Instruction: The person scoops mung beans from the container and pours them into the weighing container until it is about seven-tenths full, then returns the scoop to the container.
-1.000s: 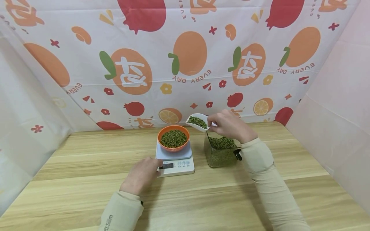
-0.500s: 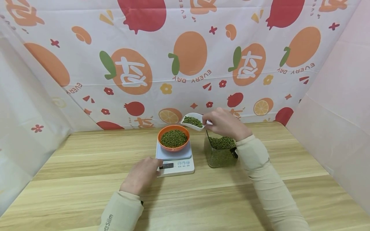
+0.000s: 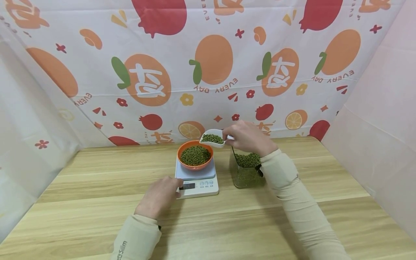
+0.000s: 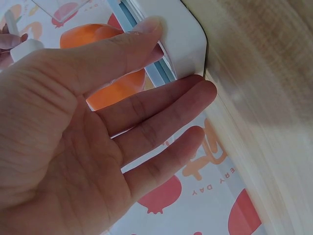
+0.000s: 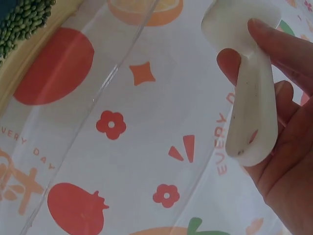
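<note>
My right hand point(image 3: 248, 136) pinches the handle of a white scoop point(image 3: 212, 134) loaded with green mung beans. The scoop's lip is over the right rim of an orange bowl point(image 3: 195, 167), and its handle fills the right wrist view. Mung beans point(image 3: 195, 155) fill much of the bowl, which sits on a white kitchen scale point(image 3: 208, 191). At the scale's front left corner rests my left hand point(image 3: 159, 196). In the left wrist view its thumb point(image 4: 146, 27) touches the white casing, with the other fingers extended beside it. The display's reading is too small to make out.
A clear square container point(image 3: 247, 177) of mung beans stands right of the scale, partly under my right forearm. Everything sits on a wood-grain table point(image 3: 97, 202). A fruit-print cloth point(image 3: 182, 83) hangs behind the table's far edge, with pale cloth at both sides.
My right hand has carried the loaded scoop leftward from above the clear container to the bowl's right rim, dipping slightly. My left hand stays at the scale.
</note>
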### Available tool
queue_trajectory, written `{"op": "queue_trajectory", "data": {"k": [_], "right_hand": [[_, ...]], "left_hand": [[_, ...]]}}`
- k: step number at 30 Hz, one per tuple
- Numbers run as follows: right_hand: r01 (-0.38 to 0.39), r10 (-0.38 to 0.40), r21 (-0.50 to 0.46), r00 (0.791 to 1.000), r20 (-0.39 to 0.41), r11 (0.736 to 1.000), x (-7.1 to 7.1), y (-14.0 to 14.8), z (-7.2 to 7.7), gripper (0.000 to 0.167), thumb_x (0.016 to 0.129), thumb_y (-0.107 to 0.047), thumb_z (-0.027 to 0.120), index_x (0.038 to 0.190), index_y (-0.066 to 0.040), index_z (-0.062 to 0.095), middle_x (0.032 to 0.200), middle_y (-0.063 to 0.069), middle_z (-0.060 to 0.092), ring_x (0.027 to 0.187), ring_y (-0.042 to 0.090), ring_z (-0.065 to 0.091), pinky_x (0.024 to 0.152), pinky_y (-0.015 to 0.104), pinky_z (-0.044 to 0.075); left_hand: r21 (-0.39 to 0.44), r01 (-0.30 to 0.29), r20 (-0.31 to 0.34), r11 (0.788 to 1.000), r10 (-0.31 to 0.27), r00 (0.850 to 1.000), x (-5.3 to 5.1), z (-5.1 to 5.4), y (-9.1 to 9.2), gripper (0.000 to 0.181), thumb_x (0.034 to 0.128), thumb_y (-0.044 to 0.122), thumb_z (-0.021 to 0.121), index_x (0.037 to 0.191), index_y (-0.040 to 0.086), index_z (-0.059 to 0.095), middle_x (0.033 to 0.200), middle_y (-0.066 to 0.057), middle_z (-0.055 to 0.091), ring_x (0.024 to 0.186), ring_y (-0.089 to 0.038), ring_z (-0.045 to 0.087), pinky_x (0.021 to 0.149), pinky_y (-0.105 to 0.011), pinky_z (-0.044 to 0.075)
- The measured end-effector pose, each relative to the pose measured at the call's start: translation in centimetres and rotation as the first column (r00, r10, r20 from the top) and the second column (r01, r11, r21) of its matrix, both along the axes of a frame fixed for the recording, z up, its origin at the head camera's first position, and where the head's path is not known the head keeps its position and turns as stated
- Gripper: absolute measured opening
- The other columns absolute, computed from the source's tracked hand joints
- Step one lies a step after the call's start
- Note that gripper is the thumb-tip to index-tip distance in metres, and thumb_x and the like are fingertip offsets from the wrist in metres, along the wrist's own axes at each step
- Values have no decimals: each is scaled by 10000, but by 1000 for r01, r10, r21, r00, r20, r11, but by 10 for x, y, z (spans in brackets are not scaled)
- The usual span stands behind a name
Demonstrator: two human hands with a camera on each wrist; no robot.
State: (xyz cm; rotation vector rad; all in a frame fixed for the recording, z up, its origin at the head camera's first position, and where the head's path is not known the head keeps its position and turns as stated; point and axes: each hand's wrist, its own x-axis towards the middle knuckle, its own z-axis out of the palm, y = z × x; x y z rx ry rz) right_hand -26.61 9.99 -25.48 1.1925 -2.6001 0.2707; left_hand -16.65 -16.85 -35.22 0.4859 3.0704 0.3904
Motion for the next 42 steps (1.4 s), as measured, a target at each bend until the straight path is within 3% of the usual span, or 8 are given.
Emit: {"op": "queue_trajectory", "data": {"k": [15,26,32,42], "right_hand": [[-4,5,53,1000,-12,999,-2,-11,7,55,881,-61,768,870,-115,766,771,-15,687,653,168,532,575,306,454],[-27,20,150,999,50,988,-8,-31,9,88,882,-29,742,863,-111,767,870,27,719,808,201,638,734,351,536],[-29,17,209,998,57,978,-8,-38,11,85,887,-36,739,880,-114,772,909,25,735,877,216,645,827,391,521],[-30,28,267,1000,14,963,-5,-45,14,117,860,-8,734,884,-115,775,897,14,737,820,218,649,778,381,524]], "left_hand": [[-7,-3,-4,1000,3,1000,0,0,0,135,828,10,802,934,61,736,801,-68,681,637,-165,505,581,-338,465],[-3,-1,-21,1000,1,1000,0,-2,1,132,817,-2,798,901,76,734,777,-60,673,636,-167,509,586,-365,487],[0,-3,-24,1000,3,1000,1,-1,1,138,811,-5,802,904,74,737,784,-60,679,637,-166,511,590,-369,489],[4,6,-34,1000,-6,999,0,-2,1,133,811,-10,800,888,75,731,759,-48,664,630,-163,508,586,-366,484]]}}
